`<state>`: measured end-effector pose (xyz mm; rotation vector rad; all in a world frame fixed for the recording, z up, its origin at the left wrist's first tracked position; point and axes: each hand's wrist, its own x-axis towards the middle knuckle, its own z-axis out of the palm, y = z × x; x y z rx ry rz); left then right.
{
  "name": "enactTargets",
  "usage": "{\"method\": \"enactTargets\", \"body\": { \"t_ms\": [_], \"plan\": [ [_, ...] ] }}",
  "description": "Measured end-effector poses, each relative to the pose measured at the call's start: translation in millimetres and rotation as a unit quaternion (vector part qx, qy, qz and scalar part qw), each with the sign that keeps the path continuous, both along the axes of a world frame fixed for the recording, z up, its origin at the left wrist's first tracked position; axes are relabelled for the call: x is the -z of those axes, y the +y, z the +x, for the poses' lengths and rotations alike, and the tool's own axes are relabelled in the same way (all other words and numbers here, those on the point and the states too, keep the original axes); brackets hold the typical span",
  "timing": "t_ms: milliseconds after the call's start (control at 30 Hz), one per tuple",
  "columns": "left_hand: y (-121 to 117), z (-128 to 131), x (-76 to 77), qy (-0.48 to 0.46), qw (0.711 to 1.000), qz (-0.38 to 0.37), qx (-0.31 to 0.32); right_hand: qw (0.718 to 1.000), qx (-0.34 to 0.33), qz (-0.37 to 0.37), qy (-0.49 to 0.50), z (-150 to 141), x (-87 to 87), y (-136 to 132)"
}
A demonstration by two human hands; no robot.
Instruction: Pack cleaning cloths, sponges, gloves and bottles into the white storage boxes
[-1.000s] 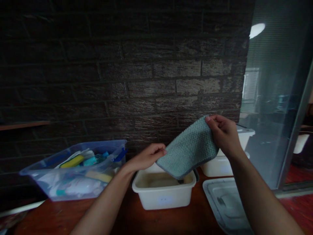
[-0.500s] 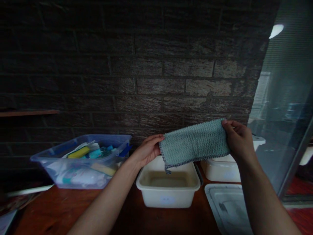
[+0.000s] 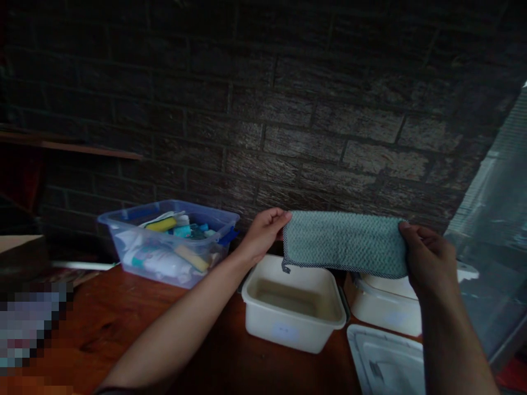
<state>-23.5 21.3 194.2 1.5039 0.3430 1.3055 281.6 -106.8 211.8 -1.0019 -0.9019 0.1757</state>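
Note:
A folded green textured cleaning cloth (image 3: 346, 244) with a dark checked edge is stretched between my two hands in mid-air. My left hand (image 3: 267, 233) pinches its upper left corner, and a small loop hangs from the lower left. At the upper right corner my right hand (image 3: 432, 258) grips the cloth, fingers closed. Below the cloth stands a white rectangular basin (image 3: 292, 329) that looks empty inside, with a pale label on its front.
On the left sits a clear blue-tinted plastic box (image 3: 164, 263) holding a yellow sponge (image 3: 160, 224), bottles and packets. A second white tub (image 3: 387, 307) and a white lid (image 3: 387, 359) lie to the right on the wooden table (image 3: 156, 329). A dark brick wall (image 3: 247, 137) rises behind.
The view has tilted and turned left. The cloth has gone from slanting up on the right to nearly level, and it looks pulled straighter. Both hands keep their hold.

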Motion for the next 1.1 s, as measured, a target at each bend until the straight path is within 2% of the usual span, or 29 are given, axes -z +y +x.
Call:
{"method": "enactTargets", "body": {
  "t_ms": [133,267,400,533,667,800,933,1100],
  "plan": [
    [8.0,-4.4,0.2,0.025,0.990,0.088,-0.109,0.997,0.042,-0.035,-0.052,-9.4,5.0,1.7],
    [17.9,-8.4,1.5,0.042,0.959,0.169,-0.223,0.986,0.092,-0.060,-0.127,-24.1,14.1,5.6],
    [27.0,-10.5,5.3,0.059,0.934,0.206,-0.287,0.970,0.155,-0.050,-0.182,-39.7,19.2,8.6],
    [30.5,-10.7,6.6,0.051,0.924,0.212,-0.314,0.965,0.190,-0.018,-0.181,-46.5,20.8,13.1],
    [29.7,-14.8,1.9,0.020,0.920,0.200,-0.336,0.966,0.189,0.035,-0.174,-45.7,23.5,20.3],
    [27.9,-23.2,-5.3,-0.013,0.914,0.195,-0.355,0.967,0.179,0.052,-0.175,-43.8,26.2,25.8],
    [25.2,-24.8,-6.6,-0.013,0.914,0.204,-0.349,0.971,0.157,0.056,-0.169,-43.2,25.7,26.7],
    [20.2,-17.0,-1.9,0.030,0.915,0.226,-0.334,0.974,0.135,0.064,-0.169,-47.6,23.8,25.6]
  ]
}}
